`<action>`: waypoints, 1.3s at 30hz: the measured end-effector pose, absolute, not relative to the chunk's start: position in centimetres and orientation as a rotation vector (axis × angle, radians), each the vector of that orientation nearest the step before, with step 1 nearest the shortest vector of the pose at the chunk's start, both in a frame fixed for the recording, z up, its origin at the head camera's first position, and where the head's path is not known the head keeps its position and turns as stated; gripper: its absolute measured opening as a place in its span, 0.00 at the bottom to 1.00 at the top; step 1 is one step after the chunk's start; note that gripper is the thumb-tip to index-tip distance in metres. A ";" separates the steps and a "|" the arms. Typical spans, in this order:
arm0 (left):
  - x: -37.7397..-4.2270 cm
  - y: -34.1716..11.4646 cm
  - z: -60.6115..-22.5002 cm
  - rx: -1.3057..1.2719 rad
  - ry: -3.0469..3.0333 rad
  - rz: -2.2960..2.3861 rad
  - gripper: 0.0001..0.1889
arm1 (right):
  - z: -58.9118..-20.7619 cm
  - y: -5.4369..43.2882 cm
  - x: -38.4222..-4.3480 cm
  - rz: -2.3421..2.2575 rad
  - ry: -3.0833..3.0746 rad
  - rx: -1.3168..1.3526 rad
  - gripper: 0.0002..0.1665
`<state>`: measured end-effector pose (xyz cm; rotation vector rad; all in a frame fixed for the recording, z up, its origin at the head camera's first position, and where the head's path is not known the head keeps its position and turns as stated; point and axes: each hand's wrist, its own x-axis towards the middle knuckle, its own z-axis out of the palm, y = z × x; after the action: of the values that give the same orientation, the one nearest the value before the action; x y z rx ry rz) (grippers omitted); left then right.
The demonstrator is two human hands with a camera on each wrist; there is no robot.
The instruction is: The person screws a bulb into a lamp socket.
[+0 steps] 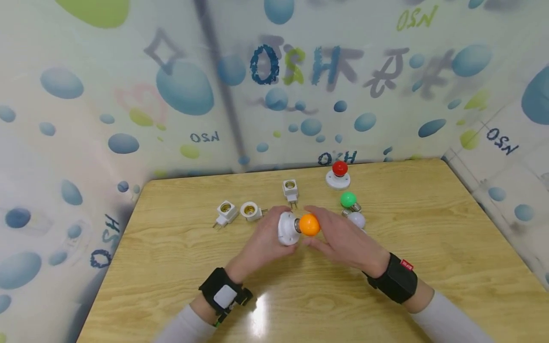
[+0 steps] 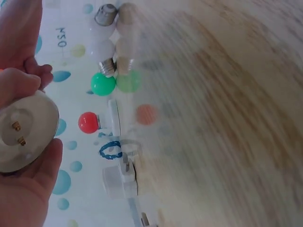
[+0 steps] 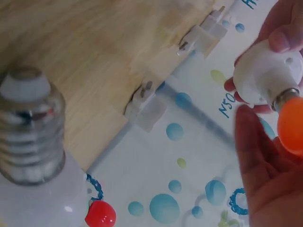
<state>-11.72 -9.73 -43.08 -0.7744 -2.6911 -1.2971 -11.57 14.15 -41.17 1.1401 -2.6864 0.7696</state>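
Left hand (image 1: 267, 237) is gripping the socket (image 1: 286, 229), right hand (image 1: 344, 239) hovering open around the orange bulb (image 1: 310, 225); threading is seemingly underway, next needing a pinch-and-turn.

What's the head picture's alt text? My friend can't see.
A person's left grip holds a white base with an orange bulb, the right grip beside the bulb. On the table: three sockets, red bulb, green bulb, white bulb.

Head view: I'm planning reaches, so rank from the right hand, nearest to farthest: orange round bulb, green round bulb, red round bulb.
1. Orange round bulb: at the right hand, on its left side.
2. Green round bulb: on the wooden table, just beyond the hand.
3. Red round bulb: upright on a white round base, near the table's back edge.
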 end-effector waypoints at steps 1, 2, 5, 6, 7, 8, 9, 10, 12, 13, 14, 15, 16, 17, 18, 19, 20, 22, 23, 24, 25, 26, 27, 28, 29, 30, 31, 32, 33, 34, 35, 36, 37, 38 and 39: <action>-11.6 -9.7 -43.1 -0.771 -2.692 -1.292 0.41 | -41.2 14.0 -11.5 0.771 -2.703 1.108 0.38; -11.6 -9.6 -43.2 -0.774 -2.693 -1.293 0.41 | -41.3 13.9 -11.5 0.764 -2.708 1.090 0.35; -11.6 -9.8 -43.2 -0.791 -2.720 -1.317 0.41 | -41.3 13.6 -11.5 0.696 -2.674 1.122 0.30; -11.7 -9.9 -43.3 -0.795 -2.733 -1.330 0.41 | -41.3 13.6 -11.5 0.636 -2.646 1.170 0.30; -11.8 -10.1 -43.3 -0.801 -2.745 -1.352 0.40 | -41.3 13.6 -11.6 0.584 -2.612 1.228 0.28; -11.9 -10.3 -43.4 -0.806 -2.751 -1.376 0.40 | -41.2 13.5 -11.6 0.540 -2.575 1.284 0.29; -12.0 -10.6 -43.5 -0.808 -2.756 -1.390 0.40 | -41.1 13.5 -11.7 0.520 -2.543 1.334 0.29; -12.0 -10.8 -43.6 -0.812 -2.761 -1.407 0.40 | -41.1 13.6 -11.8 0.515 -2.518 1.374 0.30; -12.2 -11.1 -43.8 -0.826 -2.768 -1.424 0.40 | -40.9 13.8 -12.0 0.538 -2.494 1.435 0.32; -12.2 -11.2 -43.9 -0.837 -2.770 -1.428 0.40 | -40.9 13.9 -12.0 0.568 -2.492 1.452 0.32; -12.2 -11.2 -43.9 -0.844 -2.769 -1.429 0.41 | -40.8 14.0 -12.1 0.594 -2.494 1.463 0.33; -12.2 -11.3 -44.0 -0.850 -2.769 -1.427 0.41 | -40.8 14.1 -12.2 0.617 -2.498 1.472 0.32; -12.2 -11.3 -44.1 -0.854 -2.769 -1.430 0.41 | -40.7 14.2 -12.3 0.624 -2.501 1.481 0.32; -12.2 -11.2 -44.1 -0.857 -2.767 -1.427 0.42 | -40.7 14.2 -12.3 0.619 -2.501 1.496 0.32; -12.2 -11.2 -44.2 -0.858 -2.766 -1.427 0.42 | -40.7 14.2 -12.4 0.615 -2.501 1.508 0.32; -12.2 -11.1 -44.2 -0.860 -2.764 -1.422 0.42 | -40.7 14.2 -12.4 0.612 -2.502 1.516 0.32; -12.1 -11.0 -44.2 -0.861 -2.759 -1.419 0.42 | -40.7 14.2 -12.4 0.618 -2.508 1.513 0.32; -12.1 -10.8 -44.1 -0.858 -2.753 -1.402 0.42 | -40.8 14.3 -12.3 0.633 -2.516 1.491 0.32; -12.0 -10.7 -44.0 -0.861 -2.747 -1.395 0.42 | -40.8 14.3 -12.3 0.645 -2.519 1.478 0.32; -12.0 -10.6 -44.0 -0.865 -2.741 -1.383 0.43 | -40.8 14.4 -12.3 0.657 -2.521 1.463 0.31; -11.9 -10.5 -43.9 -0.866 -2.735 -1.377 0.43 | -40.9 14.4 -12.3 0.660 -2.517 1.450 0.30; -11.8 -10.5 -43.9 -0.862 -2.730 -1.372 0.43 | -40.9 14.4 -12.3 0.660 -2.511 1.440 0.29; -11.7 -10.4 -43.9 -0.858 -2.724 -1.369 0.43 | -41.0 14.5 -12.3 0.652 -2.499 1.435 0.27; -11.6 -10.4 -43.9 -0.854 -2.717 -1.367 0.43 | -41.0 14.5 -12.3 0.647 -2.489 1.432 0.27; -11.5 -10.3 -43.9 -0.850 -2.709 -1.363 0.44 | -41.1 14.5 -12.3 0.642 -2.478 1.429 0.27; -11.4 -10.3 -43.9 -0.842 -2.703 -1.360 0.44 | -41.1 14.4 -12.3 0.640 -2.467 1.427 0.28; -11.3 -10.3 -43.9 -0.835 -2.699 -1.362 0.43 | -41.2 14.4 -12.3 0.642 -2.456 1.428 0.30; -11.2 -10.3 -44.0 -0.829 -2.694 -1.364 0.43 | -41.2 14.4 -12.2 0.653 -2.448 1.428 0.31; -11.2 -10.2 -44.0 -0.826 -2.690 -1.366 0.43 | -41.3 14.3 -12.2 0.674 -2.441 1.430 0.31; -11.1 -10.3 -44.0 -0.824 -2.687 -1.377 0.43 | -41.3 14.3 -12.2 0.692 -2.430 1.438 0.31; -11.1 -10.3 -44.0 -0.823 -2.688 -1.401 0.43 | -41.3 14.2 -12.2 0.707 -2.419 1.447 0.30; -11.2 -10.4 -43.9 -0.826 -2.692 -1.428 0.42 | -41.3 14.2 -12.1 0.712 -2.407 1.466 0.28; -11.2 -10.5 -43.9 -0.833 -2.696 -1.455 0.42 | -41.3 14.2 -12.2 0.706 -2.393 1.487 0.26; -11.3 -10.6 -43.9 -0.843 -2.702 -1.475 0.42 | -41.3 14.1 -12.2 0.696 -2.377 1.510 0.24; -11.4 -10.7 -43.9 -0.851 -2.712 -1.492 0.42 | -41.3 14.1 -12.2 0.682 -2.364 1.534 0.22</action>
<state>-11.41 -10.70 -43.89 -0.8507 -2.7119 -1.4922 -12.18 14.08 -41.31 1.5343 -2.3637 0.6819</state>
